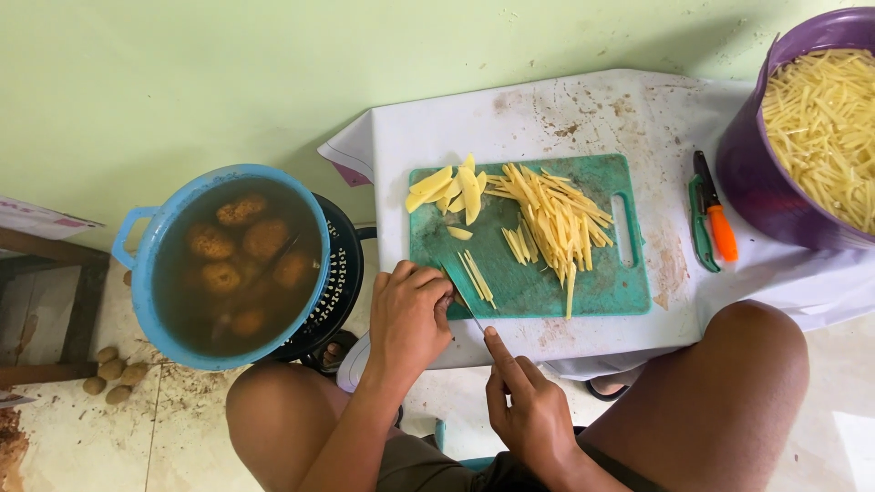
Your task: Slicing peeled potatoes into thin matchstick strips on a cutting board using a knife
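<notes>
- The potato slice under the left hand (410,314) sits at the near-left corner of the green board (529,273); the hand hides most of it
- Left fingers curl down, pinning it; best to keep the tips tucked back from the blade
- Right hand (529,410) is closed on the knife (463,301), forefinger along its spine; the blade lies just beside the left knuckles
- Cut sticks (556,219) lie mid-board, slices (451,191) at the board's far-left
- Even, thin cuts would match them

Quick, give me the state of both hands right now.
Left hand: closed, fingers curled down on a potato piece at the edge of the green cutting board.
Right hand: closed on a knife.
</notes>
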